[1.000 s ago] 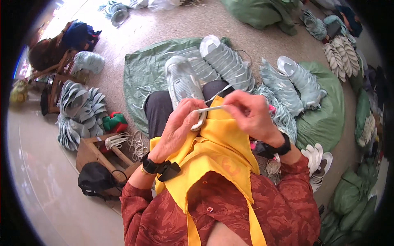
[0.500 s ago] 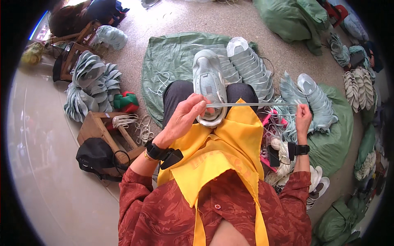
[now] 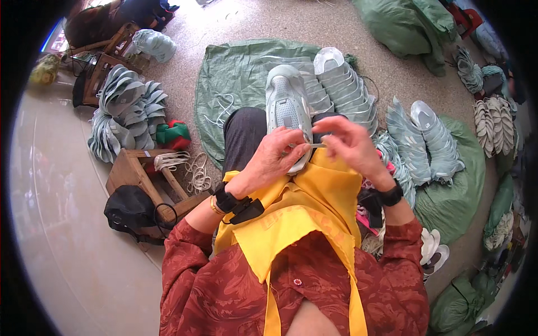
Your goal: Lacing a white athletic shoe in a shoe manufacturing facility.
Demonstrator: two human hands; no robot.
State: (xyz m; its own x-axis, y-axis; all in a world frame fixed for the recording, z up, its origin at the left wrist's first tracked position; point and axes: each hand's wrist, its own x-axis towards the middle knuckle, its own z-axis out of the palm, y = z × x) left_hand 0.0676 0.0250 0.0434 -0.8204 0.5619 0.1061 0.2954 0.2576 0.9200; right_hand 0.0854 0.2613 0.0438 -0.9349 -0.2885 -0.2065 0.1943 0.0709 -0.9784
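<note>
On my lap lies a pale grey shoe [image 3: 287, 109], its toe pointing away and its rear end close to my yellow apron. My left hand [image 3: 274, 152] rests over that near end, thumb and fingers closed on a flat pale grey shoelace [image 3: 318, 145]. Just to its right, my right hand [image 3: 352, 144] meets the other end of the short visible stretch of lace. Its thumb and a finger pinch there, while the other fingers reach out toward the shoe. My hands hide the shoe's rear opening in part.
A green sheet [image 3: 224, 73] covers the floor ahead, with nested pale shoe uppers [image 3: 347, 92] on it. More uppers [image 3: 434, 140] lie at right on a green sack [image 3: 459, 196]. At left stand a wooden stool [image 3: 151, 179] with white laces and a stack of grey pieces [image 3: 120, 112].
My right hand has come in from far right to beside my left hand. The long taut stretch of lace between them is now short. My left hand has shifted slightly right and down.
</note>
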